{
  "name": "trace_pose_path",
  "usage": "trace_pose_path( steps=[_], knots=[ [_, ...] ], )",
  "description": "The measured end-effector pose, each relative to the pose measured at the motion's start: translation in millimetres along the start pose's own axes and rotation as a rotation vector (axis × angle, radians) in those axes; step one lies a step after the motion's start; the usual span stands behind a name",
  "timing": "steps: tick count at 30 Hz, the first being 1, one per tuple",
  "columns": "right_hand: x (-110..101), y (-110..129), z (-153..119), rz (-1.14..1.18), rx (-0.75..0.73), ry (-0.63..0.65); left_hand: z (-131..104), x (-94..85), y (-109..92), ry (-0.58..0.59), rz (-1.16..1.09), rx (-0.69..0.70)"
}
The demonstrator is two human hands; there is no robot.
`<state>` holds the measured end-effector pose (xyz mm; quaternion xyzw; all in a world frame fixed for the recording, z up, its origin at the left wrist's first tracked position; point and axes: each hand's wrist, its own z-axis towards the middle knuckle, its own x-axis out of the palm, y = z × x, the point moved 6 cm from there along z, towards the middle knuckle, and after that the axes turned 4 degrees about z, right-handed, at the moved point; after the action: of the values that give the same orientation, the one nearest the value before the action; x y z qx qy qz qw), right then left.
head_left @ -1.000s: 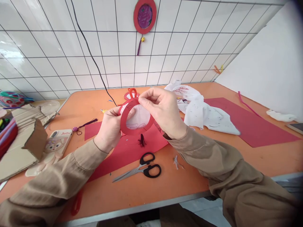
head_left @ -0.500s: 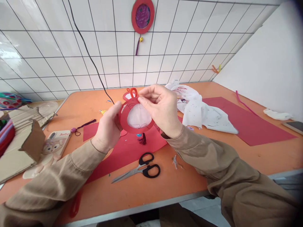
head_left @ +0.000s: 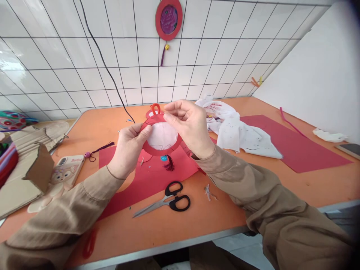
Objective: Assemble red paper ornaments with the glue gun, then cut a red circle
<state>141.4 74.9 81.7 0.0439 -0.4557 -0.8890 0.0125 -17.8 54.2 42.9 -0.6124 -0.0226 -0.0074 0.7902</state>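
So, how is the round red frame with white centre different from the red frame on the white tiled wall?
The round red frame is held in the left hand; the red wall frame is up on the tiled wall. The held frame's centre is mostly white; the wall frame's shows a purple flower. Both are red-rimmed.

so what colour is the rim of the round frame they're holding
The rim is red; the head view shows it best.

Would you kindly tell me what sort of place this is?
Probably a craft corner: scissors and red paper lie on the table, a red-framed flower picture with a tassel hangs on the tiled wall, and the left hand holds a red-rimmed disc.
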Motion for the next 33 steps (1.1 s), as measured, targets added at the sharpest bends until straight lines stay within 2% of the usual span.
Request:
trace_pose_path(
  steps=[5, 9, 12, 22, 28, 33],
  knots=[
    [-4, -8, 6, 0.070, 0.103, 0.070, 3, -2.9, 0, -0.005, -0.037, -0.013],
    [1, -18, 6, 0.198, 0.263, 0.198, 6, -3.8, 0, 0.011, -0.051, -0.015],
    [6, -21, 5, 0.259, 0.315, 0.246, 8, -5.8, -1, 0.001, -0.064, -0.006],
    [1, -21, 7, 0.189, 0.278, 0.129, 6, -1.9, 0, 0.049, -0.138, -0.036],
    [1, -21, 5, 0.158, 0.281, 0.128, 7, -4.3, -1, 0.027, -0.145, -0.046],
    [8, -18, 2, 0.202, 0.265, 0.183, 10, -10.1, -6, -0.024, -0.128, -0.001]
  ],
)
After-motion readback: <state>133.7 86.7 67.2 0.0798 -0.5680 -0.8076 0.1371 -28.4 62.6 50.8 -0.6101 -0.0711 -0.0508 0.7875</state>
